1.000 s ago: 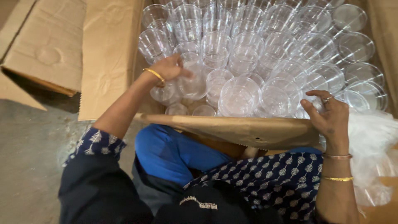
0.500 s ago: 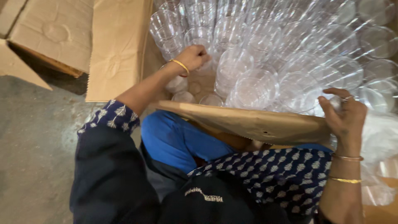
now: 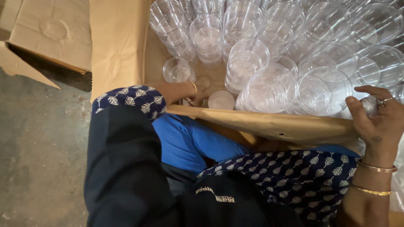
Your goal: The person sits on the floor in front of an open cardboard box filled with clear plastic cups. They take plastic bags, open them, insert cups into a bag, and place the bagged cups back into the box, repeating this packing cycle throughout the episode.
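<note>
The cardboard box holds crowded stacks of clear plastic cups; a nudge could topple them. The right hand, fingers spread, rests at the box's near flap. The left hand now reaches lower behind that flap, its grip hidden, beside 1 loose cup.

Standing packed inside the cardboard box: stacks of plastic cups. Lying low at the box's near-left corner: a single cup. Folding over the near edge: the box flap. Sitting farther left on the floor: another carton.
</note>
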Motion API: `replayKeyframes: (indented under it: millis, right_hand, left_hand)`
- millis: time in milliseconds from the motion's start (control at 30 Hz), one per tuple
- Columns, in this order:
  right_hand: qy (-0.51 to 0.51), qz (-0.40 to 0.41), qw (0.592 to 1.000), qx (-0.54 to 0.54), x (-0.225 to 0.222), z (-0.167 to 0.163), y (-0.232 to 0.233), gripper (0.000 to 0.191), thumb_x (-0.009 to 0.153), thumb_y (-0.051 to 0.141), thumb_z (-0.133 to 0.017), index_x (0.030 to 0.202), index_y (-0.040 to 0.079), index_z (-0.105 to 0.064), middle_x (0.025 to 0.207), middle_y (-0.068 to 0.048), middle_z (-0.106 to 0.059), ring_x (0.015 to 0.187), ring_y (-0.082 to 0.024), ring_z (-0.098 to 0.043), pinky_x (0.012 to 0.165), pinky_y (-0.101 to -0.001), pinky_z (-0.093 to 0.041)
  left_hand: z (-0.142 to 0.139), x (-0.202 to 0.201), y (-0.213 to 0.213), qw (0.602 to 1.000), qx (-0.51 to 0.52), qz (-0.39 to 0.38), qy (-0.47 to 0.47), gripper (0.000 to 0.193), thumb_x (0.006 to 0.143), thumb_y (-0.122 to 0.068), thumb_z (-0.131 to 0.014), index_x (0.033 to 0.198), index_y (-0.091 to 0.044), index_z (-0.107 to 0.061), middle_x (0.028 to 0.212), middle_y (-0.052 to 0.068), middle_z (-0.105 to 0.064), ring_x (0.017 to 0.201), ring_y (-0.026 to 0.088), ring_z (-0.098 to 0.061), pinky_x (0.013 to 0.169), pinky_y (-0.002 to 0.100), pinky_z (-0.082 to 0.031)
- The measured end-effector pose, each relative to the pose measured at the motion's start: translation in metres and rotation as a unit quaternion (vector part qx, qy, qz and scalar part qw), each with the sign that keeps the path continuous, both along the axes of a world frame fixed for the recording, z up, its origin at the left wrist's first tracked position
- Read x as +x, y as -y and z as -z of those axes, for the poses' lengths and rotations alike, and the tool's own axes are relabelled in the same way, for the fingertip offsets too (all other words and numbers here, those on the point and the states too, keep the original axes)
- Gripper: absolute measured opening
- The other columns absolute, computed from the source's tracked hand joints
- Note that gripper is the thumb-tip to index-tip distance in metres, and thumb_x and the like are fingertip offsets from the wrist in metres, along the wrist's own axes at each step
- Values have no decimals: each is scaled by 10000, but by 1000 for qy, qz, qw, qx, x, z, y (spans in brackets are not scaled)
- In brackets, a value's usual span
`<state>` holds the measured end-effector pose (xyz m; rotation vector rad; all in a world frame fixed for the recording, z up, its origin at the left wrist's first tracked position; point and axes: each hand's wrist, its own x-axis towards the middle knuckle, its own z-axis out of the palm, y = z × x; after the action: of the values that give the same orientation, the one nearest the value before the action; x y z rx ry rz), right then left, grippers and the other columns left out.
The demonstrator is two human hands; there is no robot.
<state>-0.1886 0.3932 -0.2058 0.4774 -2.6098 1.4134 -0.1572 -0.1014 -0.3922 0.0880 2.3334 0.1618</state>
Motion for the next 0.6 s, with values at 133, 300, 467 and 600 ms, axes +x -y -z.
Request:
replayKeyframes:
  millis: [133,300,467,600]
  right_hand:
    - [21,19,1000,8,-1,2,-3,272,969,203,-812,1165,51,-699,722,49,-528,593,-17,-432,593,-213,-302]
    - [-33,15,995,89,0,2,-9,247,1039,205,-834,1173,23,-734,732,-4,-606,604,-69,-492,582,-224,-370]
    - [-56,19,993,103,2,2,-10,237,1019,219,-829,1151,43,-740,751,-28,-628,632,-91,-549,611,-240,-418]
    - [-74,17,987,145,0,5,-11,231,1004,202,-821,1146,32,-755,725,-49,-617,604,-114,-543,598,-250,-416]
  left_hand:
    - [11,-1,-16,999,-23,-27,-26,555,712,-430,-792,1095,-39,-701,1057,206,-704,985,363,-667,850,443,-527]
    - [4,-21,-25,1000,-4,-23,-20,618,678,-432,-810,1145,-48,-681,1087,189,-701,1009,343,-662,859,430,-525]
    - [-1,-21,-34,994,100,-23,28,688,643,-433,-829,1194,-56,-661,1117,172,-698,1032,322,-656,868,418,-524]
    - [10,-20,-47,986,163,-37,23,748,616,-435,-843,1234,-63,-645,1141,158,-696,1051,306,-652,876,408,-523]
